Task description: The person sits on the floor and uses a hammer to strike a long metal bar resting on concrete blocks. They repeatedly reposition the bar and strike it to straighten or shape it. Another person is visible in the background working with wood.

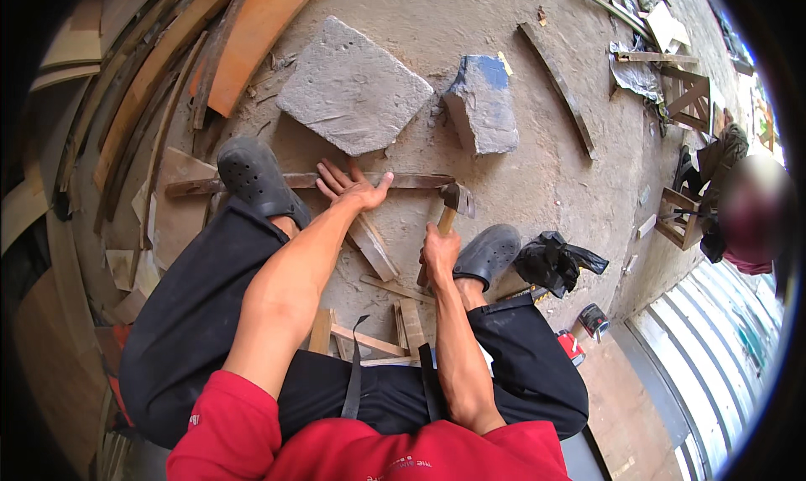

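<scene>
My left hand (357,190) lies across a long, thin wooden strip (413,181), fingers spread and thumb pointing right. Wrapped round the wooden handle of a hammer (457,199) is my right hand (440,253). The hammer's metal head is over the strip's right end; whether it touches the wood I cannot tell. My left grey clog (260,175) rests over the strip's left part. A shorter piece of wood (374,248) slants out from beneath the strip, below my left hand.
Beyond the strip sit a large grey block (353,86) and a smaller block (483,107) with blue on top. Curved boards (252,44) are stacked at left. A black plastic bag (554,263) lies beside my right clog. Another person (751,216) is at far right.
</scene>
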Motion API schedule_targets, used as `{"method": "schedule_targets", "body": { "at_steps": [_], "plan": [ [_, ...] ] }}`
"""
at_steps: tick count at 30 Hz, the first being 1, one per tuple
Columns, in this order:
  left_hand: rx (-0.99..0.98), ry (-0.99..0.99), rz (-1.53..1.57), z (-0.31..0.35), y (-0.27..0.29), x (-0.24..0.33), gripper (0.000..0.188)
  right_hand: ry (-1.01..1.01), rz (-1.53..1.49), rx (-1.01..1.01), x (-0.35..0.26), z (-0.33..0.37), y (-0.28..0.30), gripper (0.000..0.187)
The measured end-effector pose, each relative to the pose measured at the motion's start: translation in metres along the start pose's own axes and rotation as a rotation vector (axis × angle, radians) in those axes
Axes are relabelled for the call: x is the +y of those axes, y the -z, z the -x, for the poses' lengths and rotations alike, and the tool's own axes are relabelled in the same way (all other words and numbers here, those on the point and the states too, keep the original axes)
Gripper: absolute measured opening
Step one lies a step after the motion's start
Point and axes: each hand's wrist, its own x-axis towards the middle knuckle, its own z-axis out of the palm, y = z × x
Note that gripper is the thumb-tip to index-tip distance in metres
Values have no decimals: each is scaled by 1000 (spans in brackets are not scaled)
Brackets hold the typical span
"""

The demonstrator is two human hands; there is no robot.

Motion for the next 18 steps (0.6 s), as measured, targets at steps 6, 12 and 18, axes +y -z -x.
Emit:
{"method": "schedule_targets", "body": {
  "at_steps": [6, 12, 18],
  "plan": [
    [12, -1, -1, 2, 0, 1, 117, 142, 70, 19, 20, -7, -2, 28],
    [5, -12, 12, 0, 0, 0, 116, -134, -242, -117, -16, 2, -5, 23],
    [37, 8, -3, 3, -1, 1, 116, -241, -344, -165, -39, 13, 21, 24]
  ]
}}
